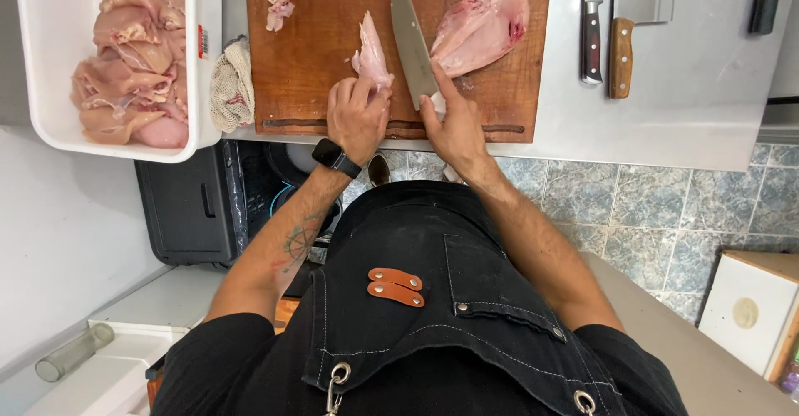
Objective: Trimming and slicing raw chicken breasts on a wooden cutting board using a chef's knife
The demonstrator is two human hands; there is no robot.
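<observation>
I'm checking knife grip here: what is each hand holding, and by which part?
The right hand grips the steel chef's knife where blade meets handle. The left hand pinches the near end of the small raw chicken strip.

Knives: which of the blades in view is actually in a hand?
The broad steel chef's knife on the wooden cutting board, gripped by the right hand. The others lie untouched on the steel counter.

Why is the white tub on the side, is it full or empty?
Full. The white tub is heaped with raw chicken pieces that reach close to its rim.
</observation>
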